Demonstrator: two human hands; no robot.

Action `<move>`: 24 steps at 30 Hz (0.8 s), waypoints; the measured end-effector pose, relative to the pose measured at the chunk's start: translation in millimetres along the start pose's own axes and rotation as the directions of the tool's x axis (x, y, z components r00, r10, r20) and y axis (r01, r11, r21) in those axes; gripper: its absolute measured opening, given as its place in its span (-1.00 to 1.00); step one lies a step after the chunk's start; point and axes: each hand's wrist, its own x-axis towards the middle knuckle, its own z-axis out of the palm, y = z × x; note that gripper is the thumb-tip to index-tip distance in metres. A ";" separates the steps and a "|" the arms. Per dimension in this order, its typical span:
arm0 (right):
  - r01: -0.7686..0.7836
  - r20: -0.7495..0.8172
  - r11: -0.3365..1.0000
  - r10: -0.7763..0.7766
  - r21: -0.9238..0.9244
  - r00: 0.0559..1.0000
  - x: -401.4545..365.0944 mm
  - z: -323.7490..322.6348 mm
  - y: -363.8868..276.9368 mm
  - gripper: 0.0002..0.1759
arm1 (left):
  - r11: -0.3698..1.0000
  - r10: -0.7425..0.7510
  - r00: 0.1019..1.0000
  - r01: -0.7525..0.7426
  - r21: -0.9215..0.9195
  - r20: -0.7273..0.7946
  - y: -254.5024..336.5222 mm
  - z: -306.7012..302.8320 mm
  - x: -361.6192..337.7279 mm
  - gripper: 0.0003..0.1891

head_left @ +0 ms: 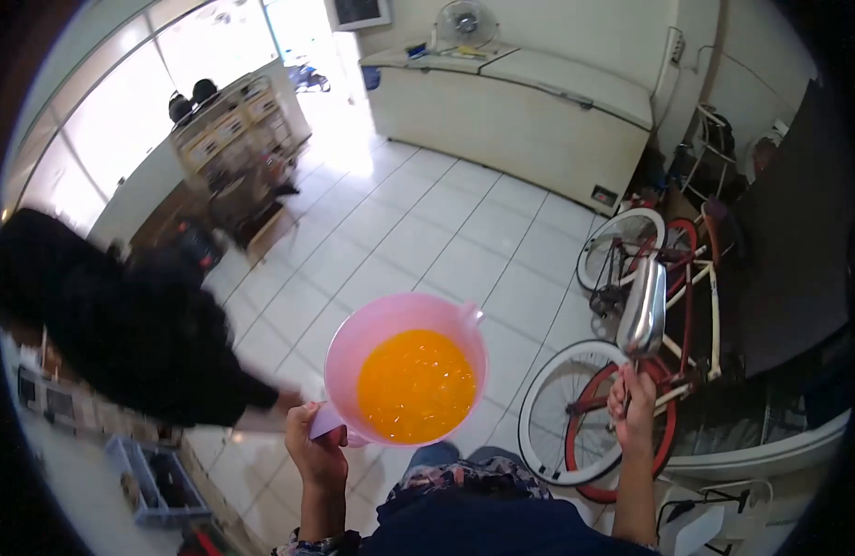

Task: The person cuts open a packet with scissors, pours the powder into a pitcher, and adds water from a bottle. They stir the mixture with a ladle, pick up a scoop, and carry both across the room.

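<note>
A pink plastic pitcher (346, 335) with orange liquid (416, 385) inside is held out before me. My left hand (314, 445) is closed round its handle, on the left side, and the spout points to the far right. Out to the right, my right hand (634, 408) grips a shiny metal scoop (643, 310) by the handle, its bowl raised upward. In this view the scoop overlaps the bicycles behind it.
Bicycles (576, 417) stand along the right. A long white chest freezer (511, 107) with a fan (464, 23) on it lines the back. At left, a person in dark clothes (121, 324) is close by, near a blue crate (158, 482). White tiles (446, 222) cover the floor.
</note>
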 end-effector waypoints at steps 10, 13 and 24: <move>0.071 -0.456 0.963 -0.188 -0.261 0.870 300.8 5.0 -8.5 -0.91 | 0.995 0.095 0.991 -0.096 0.016 0.089 -49.5 213.5 366.3 -0.80; 0.098 -0.408 0.957 -0.207 -0.272 0.889 440.3 44.2 -6.7 -0.93 | 0.998 0.067 0.996 -0.067 0.008 0.052 -57.0 280.9 464.7 -0.81; 0.019 -0.366 0.984 -0.083 -0.175 0.927 862.8 200.0 -23.1 -0.72 | 0.992 0.110 0.992 -0.106 -0.063 0.060 -85.0 514.7 819.3 -0.76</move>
